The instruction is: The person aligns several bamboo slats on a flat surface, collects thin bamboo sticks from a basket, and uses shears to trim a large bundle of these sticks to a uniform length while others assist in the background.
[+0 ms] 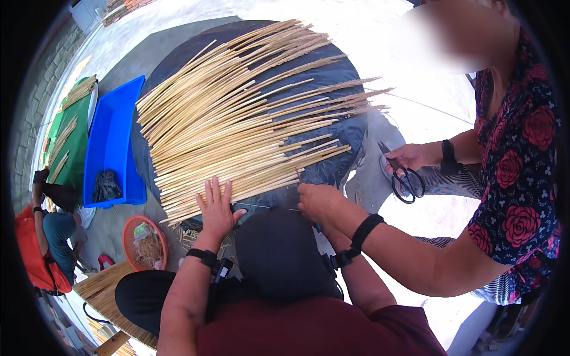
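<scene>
A broad fan of pale straw stalks lies across a round black surface. My left hand rests flat on the near ends of the stalks, fingers spread and holding nothing. My right hand is mostly hidden under a co-worker's hand, which pinches at the stalk ends; I cannot see my fingers. A thin dark strand runs between the two hands. The co-worker's other hand holds black scissors to the right of the stalks.
A blue plastic tub with a dark cloth in it stands on the left. Beside it is a green mat with more stalks. An orange basket sits by my left knee. Another person crouches at the far left.
</scene>
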Motion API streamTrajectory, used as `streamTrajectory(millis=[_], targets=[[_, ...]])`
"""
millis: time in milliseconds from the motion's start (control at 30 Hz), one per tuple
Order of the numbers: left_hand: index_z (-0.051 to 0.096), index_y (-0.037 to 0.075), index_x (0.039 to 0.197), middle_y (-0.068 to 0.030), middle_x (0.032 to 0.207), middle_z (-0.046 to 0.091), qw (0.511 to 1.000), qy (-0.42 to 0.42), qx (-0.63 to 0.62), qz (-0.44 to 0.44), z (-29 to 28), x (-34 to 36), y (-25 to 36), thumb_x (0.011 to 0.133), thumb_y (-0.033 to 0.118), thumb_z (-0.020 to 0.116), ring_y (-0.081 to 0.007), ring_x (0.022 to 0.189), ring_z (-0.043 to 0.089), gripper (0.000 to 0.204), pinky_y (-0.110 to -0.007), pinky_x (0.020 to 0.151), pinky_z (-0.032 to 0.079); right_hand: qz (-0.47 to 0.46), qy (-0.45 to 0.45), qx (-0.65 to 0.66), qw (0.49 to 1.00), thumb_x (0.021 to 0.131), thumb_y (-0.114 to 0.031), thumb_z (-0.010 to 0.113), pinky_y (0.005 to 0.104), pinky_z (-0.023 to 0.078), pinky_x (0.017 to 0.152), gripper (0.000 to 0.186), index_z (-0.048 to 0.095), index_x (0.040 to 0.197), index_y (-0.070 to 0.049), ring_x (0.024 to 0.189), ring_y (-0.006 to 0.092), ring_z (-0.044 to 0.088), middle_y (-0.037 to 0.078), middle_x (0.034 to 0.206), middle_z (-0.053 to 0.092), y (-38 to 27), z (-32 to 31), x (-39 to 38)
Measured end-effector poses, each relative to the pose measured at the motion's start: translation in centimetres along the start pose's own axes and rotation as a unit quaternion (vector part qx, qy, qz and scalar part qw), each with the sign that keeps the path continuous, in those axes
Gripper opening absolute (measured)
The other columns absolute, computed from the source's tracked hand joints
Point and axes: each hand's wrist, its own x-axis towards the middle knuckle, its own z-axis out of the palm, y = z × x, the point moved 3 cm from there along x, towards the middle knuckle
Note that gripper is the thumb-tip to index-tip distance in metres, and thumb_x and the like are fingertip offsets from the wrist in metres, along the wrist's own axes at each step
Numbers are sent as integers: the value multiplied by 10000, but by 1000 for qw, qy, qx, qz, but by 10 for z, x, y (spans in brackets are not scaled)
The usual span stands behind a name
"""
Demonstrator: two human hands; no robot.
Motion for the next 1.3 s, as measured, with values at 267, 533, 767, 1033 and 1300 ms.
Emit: streamTrajectory(millis=[267, 533, 767, 1033, 1300], targets=[[234, 132, 1453, -237, 1503, 107, 1000, -7, -2, -25, 3, -5, 8, 743, 623, 582, -417, 1394, 57, 932, -649, 1050, 63, -19, 21, 88, 996, 843, -243, 516, 337, 472, 617, 123, 551, 819, -128, 662, 181, 535, 11, 777, 500, 18, 16, 0], [234, 134, 1453, -227, 1504, 115, 999, -32, 4, -15, -3, 1, 11, 743, 624, 580, -412, 1394, 68, 930, -650, 1047, 64, -126, -9, -97, 987, 828, -226, 543, 362, 456, 756, 151, 537, 852, -77, 705, 264, 539, 68, 803, 564, 20, 23, 7], [223, 136, 1456, -222, 1508, 103, 999, -34, 15, -16, -3, 2, 8, 756, 616, 572, -411, 1395, 65, 918, -656, 1042, 82, -49, 39, 83, 995, 796, -123, 591, 400, 446, 748, 148, 458, 779, -60, 803, 343, 559, 133, 750, 552, -14, -37, 8], [197, 125, 1462, -227, 1510, 82, 999, -45, 5, -19, -7, 1, 10, 751, 587, 602, -413, 1398, 46, 939, -660, 1039, 75, -355, 120, -354, 857, 857, -189, 550, 315, 419, 925, 208, 563, 1060, -143, 1153, 200, 487, 55, 1200, 556, -22, -31, 20], [181, 117, 1464, -233, 1510, 74, 999, -42, -7, -14, -2, 1, 8, 734, 557, 642, -424, 1396, 35, 969, -666, 1033, 72, 273, 142, 459, 833, 817, -356, 661, 246, 426, 694, 403, 611, 1039, -24, 798, 87, 547, 13, 847, 595, 24, 55, -42]])
